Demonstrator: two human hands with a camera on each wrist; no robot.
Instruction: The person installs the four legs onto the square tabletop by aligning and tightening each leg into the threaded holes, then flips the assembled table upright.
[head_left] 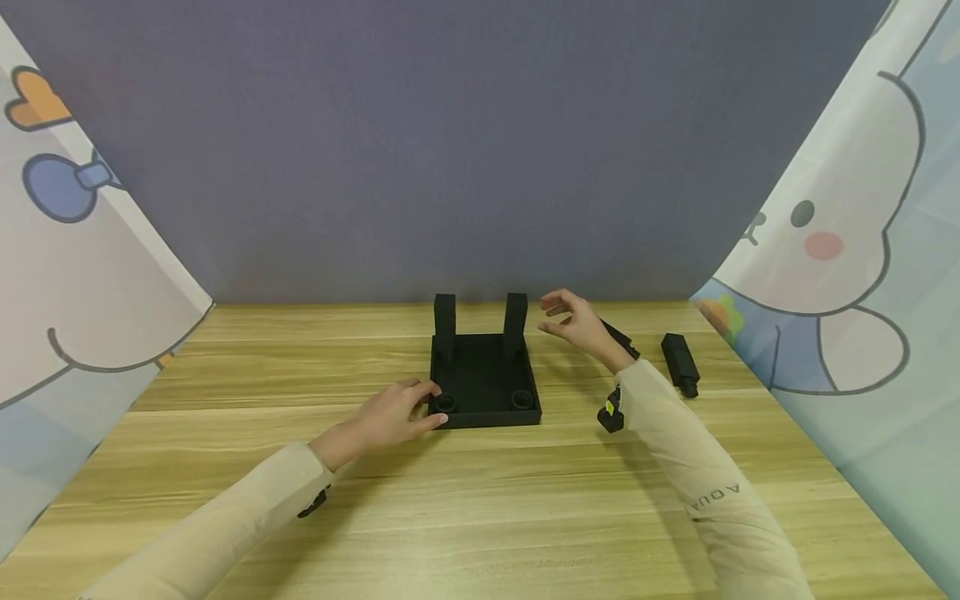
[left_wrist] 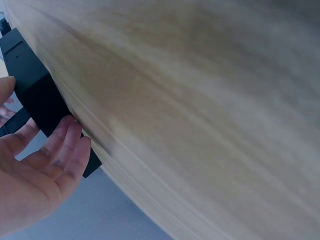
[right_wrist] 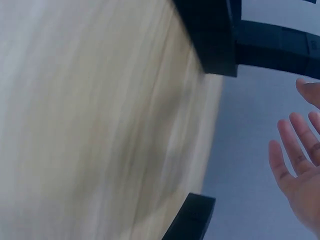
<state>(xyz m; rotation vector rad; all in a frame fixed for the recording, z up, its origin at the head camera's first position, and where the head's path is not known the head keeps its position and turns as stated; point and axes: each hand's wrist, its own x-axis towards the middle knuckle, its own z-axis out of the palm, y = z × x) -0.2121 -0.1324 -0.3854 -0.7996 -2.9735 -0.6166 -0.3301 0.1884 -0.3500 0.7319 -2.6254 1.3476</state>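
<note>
Probably for steadiness, the left hand [head_left: 393, 412] gripped the black tray [head_left: 483, 387].
The right hand [head_left: 576, 323] hung beside the right post [head_left: 515, 321], loosely spread, holding nothing.

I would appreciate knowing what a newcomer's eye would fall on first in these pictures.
Probably the black tray at the middle of the wooden table, with two black posts upright at its far end. The left hand holds the tray's near left corner; the right hand hovers, fingers relaxed, by the right post. Pale cartoon figures flank the table.
</note>
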